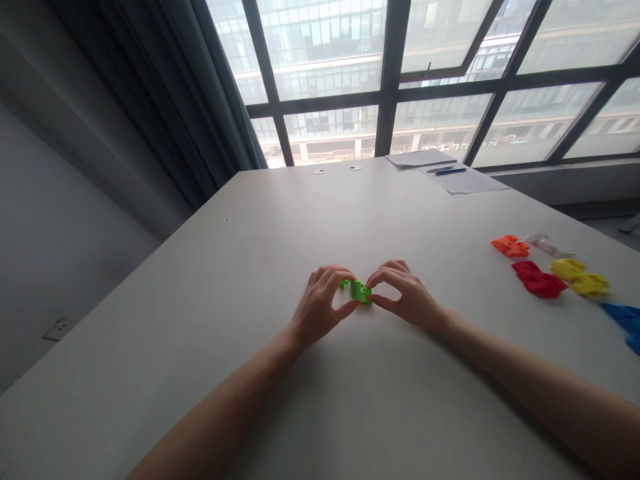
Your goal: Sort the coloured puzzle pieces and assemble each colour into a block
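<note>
Both hands meet at the middle of the white table (280, 220) around a small bright green plastic toy piece (357, 290). My left hand (325, 297) pinches its left side between thumb and fingertips. From the other side, my right hand (400, 290) grips the piece's right part, thumb below and fingers above. Another bit of green (344, 285) shows just behind my left fingertips; whether it joins the main piece I cannot tell. The fingers cover part of the green plastic.
To the right lie an orange piece (511, 246), red pieces (539, 279), yellow pieces (580, 277), blue pieces (625, 319) and a clear crumpled wrapper-like item (550, 245). Papers (470, 181) with a dark blue pen (451, 171) rest at the far edge, near the windows.
</note>
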The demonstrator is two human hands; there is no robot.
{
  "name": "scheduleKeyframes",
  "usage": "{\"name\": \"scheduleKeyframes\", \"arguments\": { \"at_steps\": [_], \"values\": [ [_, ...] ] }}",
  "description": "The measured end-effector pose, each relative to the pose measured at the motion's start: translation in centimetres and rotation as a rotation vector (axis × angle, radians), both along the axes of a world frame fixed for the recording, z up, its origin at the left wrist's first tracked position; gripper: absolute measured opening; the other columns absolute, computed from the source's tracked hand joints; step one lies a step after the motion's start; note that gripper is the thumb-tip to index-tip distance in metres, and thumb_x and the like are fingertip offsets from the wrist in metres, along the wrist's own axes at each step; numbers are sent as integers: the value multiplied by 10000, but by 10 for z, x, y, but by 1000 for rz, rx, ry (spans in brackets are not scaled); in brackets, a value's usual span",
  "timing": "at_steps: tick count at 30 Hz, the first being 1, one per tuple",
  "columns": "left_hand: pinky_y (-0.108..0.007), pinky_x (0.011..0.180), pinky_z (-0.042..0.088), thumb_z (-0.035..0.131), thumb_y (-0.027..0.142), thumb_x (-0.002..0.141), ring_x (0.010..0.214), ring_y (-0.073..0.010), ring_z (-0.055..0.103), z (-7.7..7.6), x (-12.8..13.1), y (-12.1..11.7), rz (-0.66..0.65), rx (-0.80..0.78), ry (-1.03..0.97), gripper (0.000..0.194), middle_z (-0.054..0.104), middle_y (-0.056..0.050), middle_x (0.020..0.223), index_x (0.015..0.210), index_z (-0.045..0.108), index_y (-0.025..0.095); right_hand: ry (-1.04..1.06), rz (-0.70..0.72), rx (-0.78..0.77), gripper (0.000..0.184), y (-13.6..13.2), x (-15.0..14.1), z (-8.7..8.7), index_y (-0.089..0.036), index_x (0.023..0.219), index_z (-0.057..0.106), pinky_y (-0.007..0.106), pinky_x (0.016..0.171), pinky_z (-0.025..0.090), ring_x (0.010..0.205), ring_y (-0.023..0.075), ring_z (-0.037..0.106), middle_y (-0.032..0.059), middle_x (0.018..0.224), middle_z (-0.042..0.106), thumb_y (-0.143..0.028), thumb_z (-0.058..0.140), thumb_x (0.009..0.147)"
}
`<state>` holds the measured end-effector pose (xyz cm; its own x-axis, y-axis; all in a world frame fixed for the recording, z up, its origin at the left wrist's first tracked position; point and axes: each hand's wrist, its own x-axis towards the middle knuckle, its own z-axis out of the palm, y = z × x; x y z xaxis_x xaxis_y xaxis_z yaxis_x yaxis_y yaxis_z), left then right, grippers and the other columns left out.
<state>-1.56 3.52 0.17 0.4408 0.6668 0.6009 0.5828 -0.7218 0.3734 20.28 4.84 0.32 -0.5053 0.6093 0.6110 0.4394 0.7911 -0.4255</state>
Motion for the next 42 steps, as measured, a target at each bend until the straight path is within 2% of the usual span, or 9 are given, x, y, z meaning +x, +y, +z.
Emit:
{"name": "scheduleKeyframes", "arguments": {
  "at_steps": [4, 12, 18, 24, 31, 36, 42],
  "values": [
    [-403, 955, 433, 681, 266, 842, 1105, -234, 559, 0, -1, 0, -28, -13, 3, 293, 643, -69, 1111, 1094, 537, 228, -8, 0, -21, 93, -1, 0, 0, -241, 880, 614, 384, 864, 420, 850, 193, 609, 30, 859, 703, -329, 645, 879],
    [-413, 921, 435, 653, 255, 813, 1042, -242, 577, 4, -4, -1, -120, -83, 24, 227, 634, -88, 1074, 986, 510, 218, 6, 53, -71, 141, 1, 4, 1, -234, 861, 619, 374, 843, 440, 820, 193, 622, 36, 820, 700, -371, 612, 893],
    [-407, 946, 423, 620, 265, 840, 1046, -242, 530, 7, -12, 1, -223, -151, 180, 219, 585, -99, 1126, 984, 463, 216, 60, -35, -142, 167, 7, 10, 1, -222, 906, 620, 370, 816, 475, 831, 202, 622, 55, 848, 701, -346, 515, 944],
    [-392, 913, 434, 651, 259, 811, 1004, -238, 520, 6, -14, 1, -200, -123, 268, 268, 563, -91, 1121, 995, 461, 218, -1, -26, -175, 125, 12, 8, -1, -232, 933, 625, 376, 831, 491, 887, 209, 629, 55, 911, 707, -337, 557, 918],
    [-404, 933, 429, 678, 272, 791, 1043, -250, 515, 5, -16, 2, -178, -88, 302, 302, 562, -97, 1162, 1013, 481, 217, -47, 90, -202, 173, 15, 11, -4, -227, 1038, 619, 394, 907, 476, 997, 221, 601, 83, 1027, 671, -307, 594, 886],
    [-416, 955, 424, 701, 265, 779, 1053, -250, 516, 5, -17, 2, -176, -118, 281, 322, 557, -96, 1177, 1018, 490, 216, -60, 135, -258, 201, 14, 14, -1, -219, 1060, 616, 366, 890, 480, 995, 212, 597, 78, 1034, 661, -277, 607, 867],
    [-427, 982, 416, 709, 239, 766, 1089, -256, 497, 6, -18, 3, -169, -180, 257, 298, 542, -85, 1190, 976, 498, 222, -83, 172, -280, 253, 16, 15, -2, -212, 1092, 624, 382, 910, 474, 1019, 219, 589, 83, 1062, 654, -234, 619, 840]
  ]
}}
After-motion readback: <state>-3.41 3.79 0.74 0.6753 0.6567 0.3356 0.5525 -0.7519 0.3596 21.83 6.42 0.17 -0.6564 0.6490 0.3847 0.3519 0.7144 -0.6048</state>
